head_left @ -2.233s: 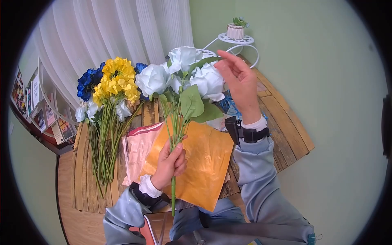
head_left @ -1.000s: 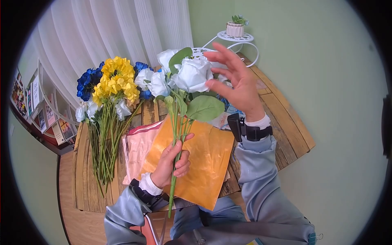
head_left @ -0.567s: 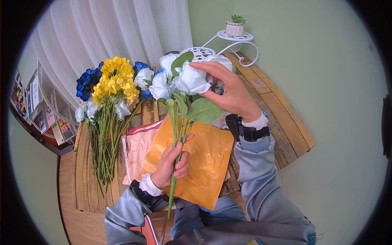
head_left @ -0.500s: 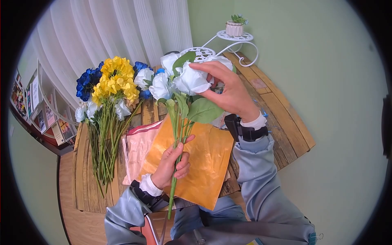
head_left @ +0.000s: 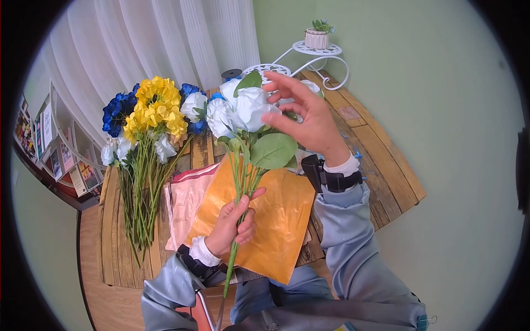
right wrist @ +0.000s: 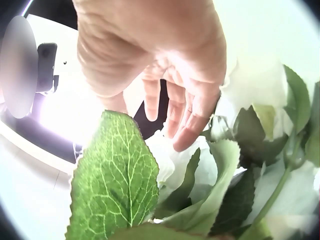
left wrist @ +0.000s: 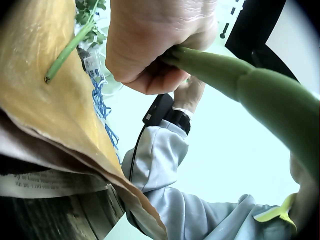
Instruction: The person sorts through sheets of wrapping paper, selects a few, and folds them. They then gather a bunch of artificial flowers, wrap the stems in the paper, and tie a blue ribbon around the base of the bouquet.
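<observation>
Bunch of white artificial roses with green stems and leaves (head_left: 253, 113): Held above the table, with blooms at the top and stem end pointing down toward the lap.
Left hand (head_left: 229, 226): Grips the stems below the leaves, with most fingers curled round and the index finger jutting out.
Right hand (head_left: 306, 118): Hovers at the right side of the front rose, fingers open, spread and slightly bent, thumb near the petals; cannot tell whether touching.
Broad green leaf (head_left: 273, 150): Hangs below the front rose, between the hands.
Shiny orange sheet (head_left: 276, 215): Lies on the table behind the stems, over part of a pale pink sheet (head_left: 185, 207).
Yellow flower cluster (head_left: 157, 110): Lies left of the held roses, close to dark blue flowers (head_left: 117, 113) and smaller white roses (head_left: 164, 149), with long green stems toward the near edge.
Plank-topped wooden table (head_left: 389, 176): Bears the sheets and the lying flowers.
White metal stand with 2 round openwork shelves (head_left: 317, 51): Stands at the far side, with a small potted plant (head_left: 317, 38) on the higher shelf.
White curtain (head_left: 165, 38): Hangs behind the flowers.
</observation>
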The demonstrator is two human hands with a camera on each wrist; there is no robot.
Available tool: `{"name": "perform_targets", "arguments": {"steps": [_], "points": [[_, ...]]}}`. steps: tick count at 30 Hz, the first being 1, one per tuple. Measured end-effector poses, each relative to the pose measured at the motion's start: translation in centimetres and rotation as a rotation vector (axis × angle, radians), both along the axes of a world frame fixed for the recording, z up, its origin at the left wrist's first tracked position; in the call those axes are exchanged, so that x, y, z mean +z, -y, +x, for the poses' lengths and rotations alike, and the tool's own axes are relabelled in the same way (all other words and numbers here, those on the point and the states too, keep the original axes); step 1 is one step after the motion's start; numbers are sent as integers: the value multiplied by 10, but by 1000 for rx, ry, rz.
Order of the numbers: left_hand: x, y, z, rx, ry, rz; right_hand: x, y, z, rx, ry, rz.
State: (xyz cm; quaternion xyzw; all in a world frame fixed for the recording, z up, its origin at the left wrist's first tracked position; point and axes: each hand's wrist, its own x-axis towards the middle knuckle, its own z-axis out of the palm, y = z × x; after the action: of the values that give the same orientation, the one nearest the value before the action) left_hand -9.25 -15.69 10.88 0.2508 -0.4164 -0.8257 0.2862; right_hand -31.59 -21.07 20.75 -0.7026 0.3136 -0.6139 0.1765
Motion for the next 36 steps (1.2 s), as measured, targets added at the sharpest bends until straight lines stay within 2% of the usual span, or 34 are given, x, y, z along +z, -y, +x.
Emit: {"name": "perform_targets", "arguments": {"steps": [1, 4, 8, 10, 13, 16, 20, 22, 25, 29, 31, 34, 36], "points": [[-1, 0, 0, 0, 1, 1, 1, -3, 0, -65, -183, -68], [-4, 0, 2, -12, 9, 7, 3, -6, -2, -77, -282, -48], [-9, 0, 4, -29, -6, 10, 3, -5, -8, -27, -283, 0], [-9, 0, 5, -31, -6, -4, 4, -6, -10, 48, -177, 70], [-9, 1, 5, -13, -21, -8, 2, -5, -13, 49, -107, 115], [-9, 1, 6, -3, -31, 6, 5, -9, -18, 71, -172, 77], [-11, 1, 6, -3, -37, 9, 9, -12, -14, 25, -208, 23], [-11, 0, 6, -4, -34, 14, 9, -12, -13, -70, -358, -90], [-11, 0, 6, -18, -36, 9, 7, -8, -15, -99, -374, -145], [-9, -1, 5, -19, -22, -4, 7, -8, -14, -122, -356, -156], [-9, 0, 5, -16, -17, -12, 5, -6, -12, -92, -234, -138], [-9, 0, 5, -14, -10, -13, 6, -8, -11, -103, -255, -56], [-10, 0, 6, -14, -7, -2, 5, -8, -8, -100, -281, -85]]}}
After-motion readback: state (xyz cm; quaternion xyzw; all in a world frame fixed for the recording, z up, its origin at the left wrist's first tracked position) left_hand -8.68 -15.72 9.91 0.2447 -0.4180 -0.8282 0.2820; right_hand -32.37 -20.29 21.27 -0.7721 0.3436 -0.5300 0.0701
